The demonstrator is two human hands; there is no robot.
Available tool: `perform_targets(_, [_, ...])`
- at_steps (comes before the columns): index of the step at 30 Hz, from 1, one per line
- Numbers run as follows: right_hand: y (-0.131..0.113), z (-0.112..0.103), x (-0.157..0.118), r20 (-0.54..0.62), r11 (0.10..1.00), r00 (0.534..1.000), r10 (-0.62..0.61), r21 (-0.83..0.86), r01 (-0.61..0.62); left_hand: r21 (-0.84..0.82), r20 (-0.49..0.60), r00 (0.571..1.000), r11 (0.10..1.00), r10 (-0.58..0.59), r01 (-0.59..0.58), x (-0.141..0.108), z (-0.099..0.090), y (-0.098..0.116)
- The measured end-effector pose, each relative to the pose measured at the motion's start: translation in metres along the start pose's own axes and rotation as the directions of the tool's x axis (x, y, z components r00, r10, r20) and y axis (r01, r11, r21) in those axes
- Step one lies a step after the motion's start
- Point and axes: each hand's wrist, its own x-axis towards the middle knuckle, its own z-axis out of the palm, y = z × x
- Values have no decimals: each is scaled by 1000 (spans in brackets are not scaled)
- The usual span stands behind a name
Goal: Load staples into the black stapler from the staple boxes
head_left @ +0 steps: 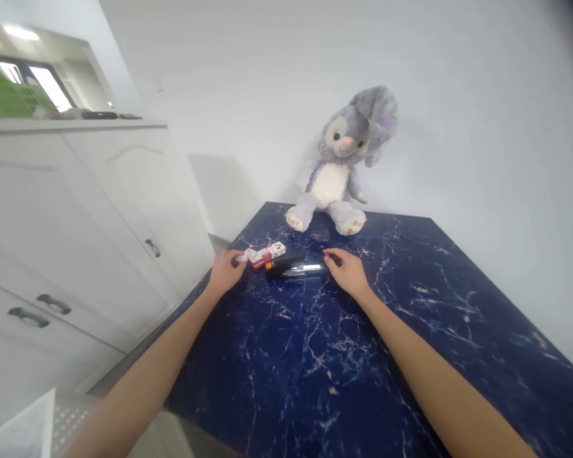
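On the dark blue marbled table [310, 343] lies a black and silver stapler-like tool [298, 268] with an orange spot at its left end. Small red-and-white cardboard boxes [266, 256] rest just beyond that end. My left hand [226, 270] is closed beside the boxes, with a whitish, see-through bit [242, 257] at its fingertips. At the tool's right end is my right hand [347, 270], its fingers curled in and its thumb close to the silver tip. Something dark shows between those fingers, mostly hidden, and I cannot tell what it is.
A grey plush rabbit [332, 181] sits at the table's far edge against the white wall [248, 83]. White cabinets [100, 210] with dark handles stand to the left, a green basket [9, 95] on top. A white perforated container [52, 423] is at bottom left.
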Motion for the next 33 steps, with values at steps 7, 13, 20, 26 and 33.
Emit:
perform_targets(7, [4, 2, 1, 21, 999, 1000, -8, -51, 9, 58, 96, 975, 976, 202, -208, -3, 8, 14])
perform_targets(13, [0, 3, -1, -38, 987, 998, -55, -152, 48, -299, 1, 1000, 954, -17, 16, -6, -5, 24])
perform_targets(20, [-31, 3, -8, -155, 955, 949, -275, -156, 251, -803, 230, 966, 538, -117, 257, -14, -1, 50])
perform_targets(26, [-81, 31, -28, -133, 929, 922, -365, 20, 370, -915, 382, 924, 129, -34, 383, -25, -8, 79])
perform_targets(33, [-82, 35, -29, -138, 969, 964, -229, 64, 240, -880, 458, 887, 107, -58, 462, -23, -6, 75])
